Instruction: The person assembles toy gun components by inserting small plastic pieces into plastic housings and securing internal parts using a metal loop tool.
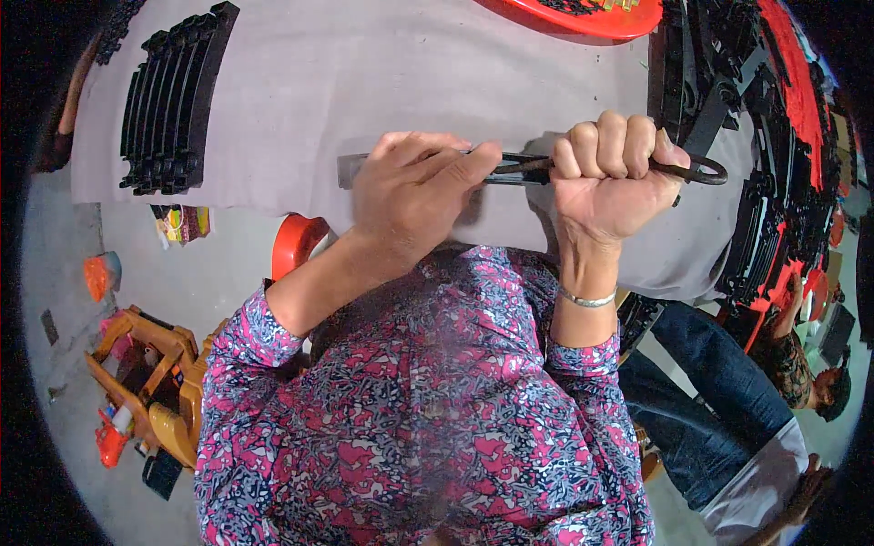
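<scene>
Both my hands meet over the pale cloth-covered table. My right hand (614,173) makes a fist around a dark metal tool with a looped handle (706,171); the loop sticks out past the thumb side. From the other side of that fist, the tool's narrow dark end (523,167) reaches to my left hand (414,182). My left fingers are closed on a thin black strip (514,179), lying along the tool's end. Part of the grip is hidden under the fingers, and the left hand is slightly blurred.
Long black plastic strips (173,100) lie side by side at the far left. A red basin (583,20) with small parts stands at the back. Black parts and red cloth (797,100) crowd the right side. An orange-brown toy-like frame (146,364) stands left on the floor; people are at right.
</scene>
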`<move>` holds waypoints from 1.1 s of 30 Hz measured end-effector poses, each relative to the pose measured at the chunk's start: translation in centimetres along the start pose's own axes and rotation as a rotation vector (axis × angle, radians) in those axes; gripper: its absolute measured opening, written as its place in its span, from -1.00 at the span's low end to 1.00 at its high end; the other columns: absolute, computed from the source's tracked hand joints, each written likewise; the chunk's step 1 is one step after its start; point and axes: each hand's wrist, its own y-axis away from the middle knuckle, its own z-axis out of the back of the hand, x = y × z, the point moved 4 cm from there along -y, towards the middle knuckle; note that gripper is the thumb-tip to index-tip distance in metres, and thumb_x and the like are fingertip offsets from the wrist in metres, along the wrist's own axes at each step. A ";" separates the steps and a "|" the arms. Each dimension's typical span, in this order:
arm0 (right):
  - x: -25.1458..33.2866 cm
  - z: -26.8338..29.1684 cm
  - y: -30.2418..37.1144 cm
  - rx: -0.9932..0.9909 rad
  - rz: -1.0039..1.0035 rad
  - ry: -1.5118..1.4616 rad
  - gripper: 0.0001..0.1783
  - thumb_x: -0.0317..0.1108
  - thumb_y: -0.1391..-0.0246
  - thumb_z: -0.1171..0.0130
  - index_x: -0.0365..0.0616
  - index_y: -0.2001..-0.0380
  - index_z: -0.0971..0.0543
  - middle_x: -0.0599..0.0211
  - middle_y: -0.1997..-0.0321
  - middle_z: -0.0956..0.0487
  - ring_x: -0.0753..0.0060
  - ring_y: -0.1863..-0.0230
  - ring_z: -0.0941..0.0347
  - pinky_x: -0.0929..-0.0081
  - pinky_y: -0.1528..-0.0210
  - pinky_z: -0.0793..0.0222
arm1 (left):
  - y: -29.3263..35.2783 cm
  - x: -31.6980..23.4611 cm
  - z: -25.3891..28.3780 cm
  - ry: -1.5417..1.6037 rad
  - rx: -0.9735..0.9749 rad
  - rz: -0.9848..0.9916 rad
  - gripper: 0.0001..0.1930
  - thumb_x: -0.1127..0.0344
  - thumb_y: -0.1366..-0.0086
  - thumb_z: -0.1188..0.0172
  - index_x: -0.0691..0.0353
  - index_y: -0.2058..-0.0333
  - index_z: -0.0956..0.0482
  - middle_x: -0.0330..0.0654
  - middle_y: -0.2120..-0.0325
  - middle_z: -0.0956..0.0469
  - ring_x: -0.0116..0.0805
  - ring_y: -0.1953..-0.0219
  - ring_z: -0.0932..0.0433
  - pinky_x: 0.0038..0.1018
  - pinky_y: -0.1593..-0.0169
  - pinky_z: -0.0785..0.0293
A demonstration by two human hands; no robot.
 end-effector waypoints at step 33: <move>4.4 -1.4 -1.5 -0.194 -0.005 0.254 -0.45 0.17 -0.33 0.20 0.05 0.63 -0.18 0.63 0.69 0.01 0.66 0.66 0.15 0.60 0.65 0.25 | 0.1 -0.6 0.4 -0.035 -0.062 -0.101 -0.65 0.46 -0.02 -0.25 0.14 0.14 -0.63 -0.22 0.30 -0.60 -0.23 0.15 -0.59 -0.26 0.05 -0.45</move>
